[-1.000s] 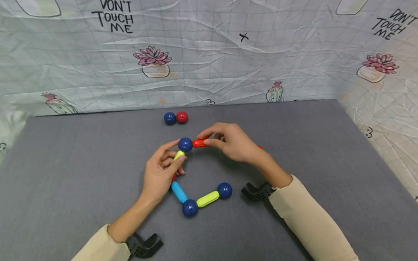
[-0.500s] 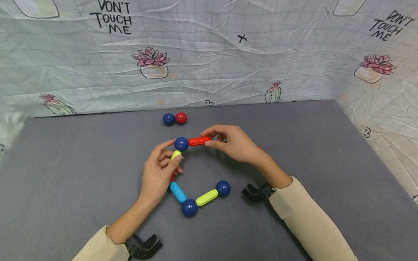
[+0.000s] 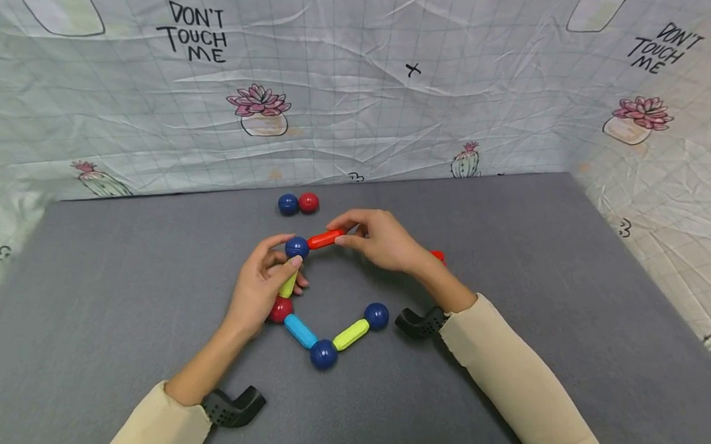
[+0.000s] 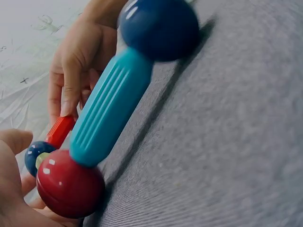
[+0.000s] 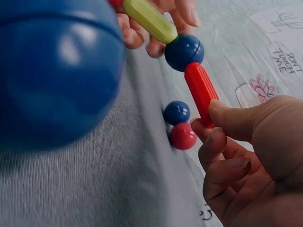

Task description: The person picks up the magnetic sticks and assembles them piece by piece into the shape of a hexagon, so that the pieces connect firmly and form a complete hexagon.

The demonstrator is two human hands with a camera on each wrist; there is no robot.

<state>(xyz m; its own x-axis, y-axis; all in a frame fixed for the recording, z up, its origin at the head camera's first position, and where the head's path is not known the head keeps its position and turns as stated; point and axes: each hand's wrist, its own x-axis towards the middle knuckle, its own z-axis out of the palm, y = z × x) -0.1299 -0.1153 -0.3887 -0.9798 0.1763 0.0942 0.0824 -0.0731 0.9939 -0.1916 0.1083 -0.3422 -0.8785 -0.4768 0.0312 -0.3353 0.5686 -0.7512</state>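
In the head view my left hand (image 3: pixel 254 289) grips the yellow-green magnetic building stick (image 3: pixel 289 284), its fingertips reaching up to the blue ball (image 3: pixel 297 248) at the stick's far end. My right hand (image 3: pixel 380 241) pinches a red magnetic building stick (image 5: pixel 200 87) between thumb and fingers, and that stick's other end meets the same blue ball. From the yellow-green stick the chain runs on through a red ball (image 4: pixel 70 184), a light-blue stick (image 4: pixel 111 106), a second blue ball (image 3: pixel 323 354), another yellow-green stick (image 3: pixel 351 335) and a third blue ball (image 3: pixel 376 316).
Behind the hands, a loose blue ball (image 3: pixel 288 204) and red ball (image 3: pixel 309 203) sit side by side. A red piece (image 3: pixel 438 257) shows partly behind my right wrist. The grey table (image 3: pixel 126 291) ends at a printed cloth backdrop (image 3: pixel 351 116).
Both hands have shifted left with the blue ball and the red stick. My right fingers moved toward the stick's outer end, baring more of it, and the red ball has come into view.
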